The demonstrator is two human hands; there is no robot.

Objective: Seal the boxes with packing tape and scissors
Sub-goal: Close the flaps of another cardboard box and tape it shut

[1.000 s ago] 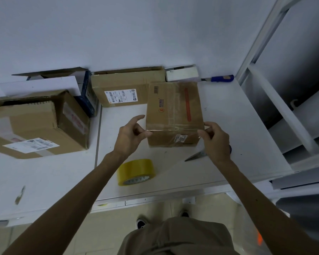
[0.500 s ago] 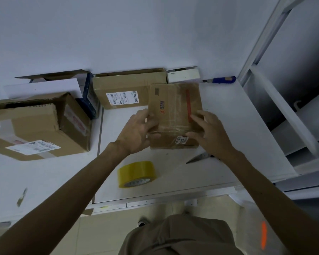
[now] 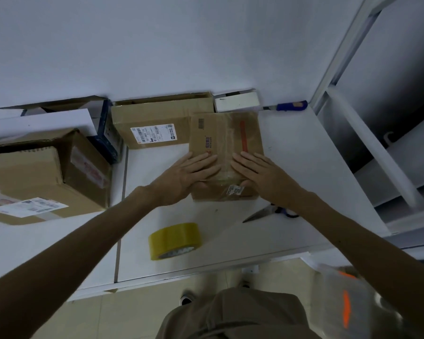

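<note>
A small brown cardboard box (image 3: 224, 135) with a red stripe and clear tape on its top stands on the white table (image 3: 304, 167). My left hand (image 3: 189, 172) lies flat on the near left part of its top, fingers straight. My right hand (image 3: 255, 170) presses flat on the near right part, thumb over the front edge. A yellow roll of packing tape (image 3: 174, 238) lies on the table in front of the box. Scissors (image 3: 264, 212) lie to the right of the roll, their handles partly hidden under my right forearm.
A larger taped box (image 3: 42, 177) sits at the left. A flat labelled box (image 3: 157, 121) leans at the back beside a white and blue box (image 3: 101, 123). A small white box (image 3: 238, 101) and a blue-handled tool (image 3: 289, 105) lie by the wall. A white shelf frame (image 3: 377, 148) stands to the right.
Both hands moved from pinching the box's near corners up onto its top, where they now press flat. The box stays in place on the table.
</note>
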